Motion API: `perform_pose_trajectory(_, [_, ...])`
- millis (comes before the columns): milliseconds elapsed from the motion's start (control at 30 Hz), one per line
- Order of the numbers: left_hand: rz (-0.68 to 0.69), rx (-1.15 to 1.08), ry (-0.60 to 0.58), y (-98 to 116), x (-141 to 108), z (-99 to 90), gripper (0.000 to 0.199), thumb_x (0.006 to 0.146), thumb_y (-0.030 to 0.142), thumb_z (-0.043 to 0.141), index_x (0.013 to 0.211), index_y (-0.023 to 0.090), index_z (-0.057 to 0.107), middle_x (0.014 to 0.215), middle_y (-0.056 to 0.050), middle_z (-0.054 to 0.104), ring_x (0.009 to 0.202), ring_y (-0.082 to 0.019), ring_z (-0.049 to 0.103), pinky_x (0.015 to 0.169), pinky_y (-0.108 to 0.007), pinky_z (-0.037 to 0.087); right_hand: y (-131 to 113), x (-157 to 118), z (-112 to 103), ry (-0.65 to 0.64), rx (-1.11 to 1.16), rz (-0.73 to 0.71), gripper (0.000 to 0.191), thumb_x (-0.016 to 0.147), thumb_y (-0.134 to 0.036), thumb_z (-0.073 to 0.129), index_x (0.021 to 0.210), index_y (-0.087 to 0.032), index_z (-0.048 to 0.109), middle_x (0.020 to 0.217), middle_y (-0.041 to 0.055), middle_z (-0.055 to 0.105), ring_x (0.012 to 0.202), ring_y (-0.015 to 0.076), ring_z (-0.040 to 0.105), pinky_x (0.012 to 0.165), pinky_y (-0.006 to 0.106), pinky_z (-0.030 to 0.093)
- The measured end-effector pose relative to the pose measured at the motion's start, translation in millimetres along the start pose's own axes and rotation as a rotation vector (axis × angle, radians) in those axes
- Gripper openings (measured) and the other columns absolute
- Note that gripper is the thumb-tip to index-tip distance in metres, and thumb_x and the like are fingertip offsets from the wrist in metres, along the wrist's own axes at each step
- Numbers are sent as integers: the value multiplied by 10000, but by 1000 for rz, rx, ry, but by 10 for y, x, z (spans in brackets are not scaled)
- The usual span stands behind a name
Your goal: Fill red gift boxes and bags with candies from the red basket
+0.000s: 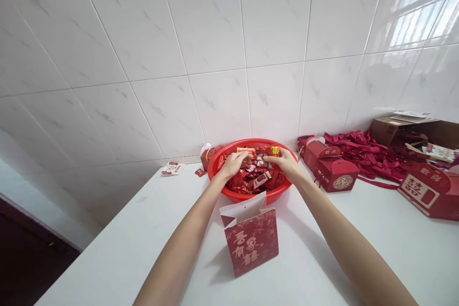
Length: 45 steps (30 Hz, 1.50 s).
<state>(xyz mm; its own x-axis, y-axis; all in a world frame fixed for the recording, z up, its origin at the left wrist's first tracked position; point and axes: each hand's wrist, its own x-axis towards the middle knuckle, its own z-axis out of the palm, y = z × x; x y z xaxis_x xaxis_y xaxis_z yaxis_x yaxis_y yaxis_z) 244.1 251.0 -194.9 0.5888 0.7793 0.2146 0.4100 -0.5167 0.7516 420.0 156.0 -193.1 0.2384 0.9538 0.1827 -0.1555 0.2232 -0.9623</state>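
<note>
A red plastic basket (215,174) full of wrapped candies (263,179) stands against the tiled wall. Both of my hands are inside it. My left hand (234,163) is closed, its fingers curled at a red and gold wrapped candy (245,151); the fingertips are partly hidden. My right hand (287,165) pinches a red wrapped candy with a yellow flower-like mark (275,150) at the basket's right side. Between my forearms, in front of the basket, a dark red paper gift bag (253,244) with gold characters stands upright, its top open.
Red gift boxes (333,172) stand right of the basket, with a heap of dark red ribbons (369,153) behind. Further right are a cardboard box (390,129) and another red box (430,191). Printed cards (172,169) lie at left on the white table (143,229).
</note>
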Motion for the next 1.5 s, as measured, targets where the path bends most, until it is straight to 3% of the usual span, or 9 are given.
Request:
perform_pose_trajectory(100, [-80, 311, -20, -77, -23, -27, 151, 774, 135, 556, 731, 172, 696, 809, -53, 733, 822, -221, 675, 771, -290, 501, -1, -3, 7, 41, 34, 19, 306, 595, -283, 802, 866, -193, 692, 908, 49, 755, 813, 239, 702, 706, 346, 584])
perform_pose_trajectory(200, [-147, 429, -33, -143, -46, -54, 132, 656, 53, 606, 666, 168, 670, 786, -89, 727, 840, -274, 675, 752, -319, 482, 13, 3, 7, 67, 45, 25, 348, 593, -286, 805, 905, -187, 688, 931, 62, 756, 843, 257, 707, 707, 360, 591])
perform_pose_trajectory(333, [-192, 529, -40, -173, -32, -60, 175, 663, 84, 643, 797, 179, 702, 952, -130, 739, 968, -316, 667, 795, -338, 480, 30, 9, 2, 61, 70, 30, 399, 577, -277, 816, 936, -183, 671, 996, 77, 755, 906, 270, 709, 733, 365, 598])
perform_pose_trajectory(467, [-187, 575, -98, -150, -10, -48, 274, 680, 92, 648, 928, 191, 710, 1080, -132, 729, 1037, -315, 655, 826, -335, 487, 34, 9, -2, 72, 53, 23, 393, 584, -286, 811, 936, -182, 670, 950, 72, 758, 844, 256, 710, 715, 365, 594])
perform_pose_trajectory(867, [-169, 647, -161, -105, -13, -42, 445, 663, 195, 753, 1105, 212, 700, 1229, -151, 649, 1126, -345, 611, 888, -356, 482, 29, 5, -2, 70, 16, 16, 395, 582, -309, 805, 927, -167, 675, 902, 77, 756, 796, 248, 705, 720, 376, 584])
perform_pose_trajectory(1100, [-161, 648, -132, -98, -37, -54, 332, 672, 204, 739, 1004, 211, 728, 1144, -124, 646, 989, -291, 641, 777, -302, 475, -14, -33, 15, 41, 26, -13, 315, 608, -289, 795, 882, -181, 685, 910, 71, 758, 819, 254, 706, 713, 362, 591])
perform_pose_trajectory(1300, [-136, 613, -119, -51, -67, -52, 179, 713, 349, 755, 746, 203, 656, 816, -54, 692, 836, -256, 636, 722, -299, 446, -11, -25, 9, 46, 6, -34, 303, 606, -288, 792, 875, -185, 699, 907, 63, 760, 839, 251, 706, 729, 357, 589])
perform_pose_trajectory(1400, [-76, 418, -139, -31, -60, -39, 232, 825, 412, 618, 740, 197, 633, 775, -38, 689, 735, -217, 618, 684, -295, 438, 4, -15, 2, 53, 14, -32, 312, 601, -292, 792, 879, -185, 697, 907, 63, 761, 833, 252, 708, 737, 361, 586])
perform_pose_trajectory(1500, [44, 181, -59, -20, -44, -43, 272, 873, 366, 487, 681, 191, 568, 717, -13, 639, 704, -181, 572, 679, -275, 428, 14, -9, -1, 26, 47, -27, 330, 597, -294, 793, 892, -179, 699, 945, 79, 763, 852, 265, 712, 747, 374, 588])
